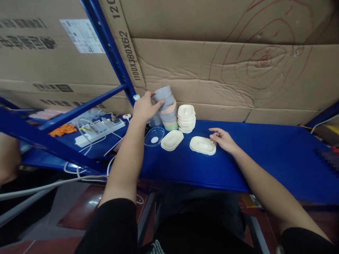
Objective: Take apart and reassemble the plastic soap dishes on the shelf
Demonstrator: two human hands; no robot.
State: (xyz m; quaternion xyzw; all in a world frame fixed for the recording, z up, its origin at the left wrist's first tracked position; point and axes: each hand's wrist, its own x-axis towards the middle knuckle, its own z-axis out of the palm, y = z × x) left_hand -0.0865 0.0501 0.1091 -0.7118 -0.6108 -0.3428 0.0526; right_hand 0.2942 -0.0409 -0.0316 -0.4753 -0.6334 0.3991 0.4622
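My left hand (147, 107) reaches to a leaning stack of grey, peach and green rounded containers (169, 117). Its thumb and fingers close on the left side of the top grey container (162, 92). My right hand (223, 140) is open at the right edge of a cream oval lid-like piece (201, 145), index finger stretched out; whether the fingertips touch the piece I cannot tell. A second cream piece (172, 140) lies to its left, beside a clear oval lid (154, 137) with a white round spot. Behind them rises a stack of cream pieces (186, 120).
Cardboard sheets (190, 67) stand behind the blue table (185, 169). On the left are a blue metal frame (111, 49), a white power strip (99, 132) with cables, and orange items (63, 130). Another person's arm (9, 158) shows at the far left.
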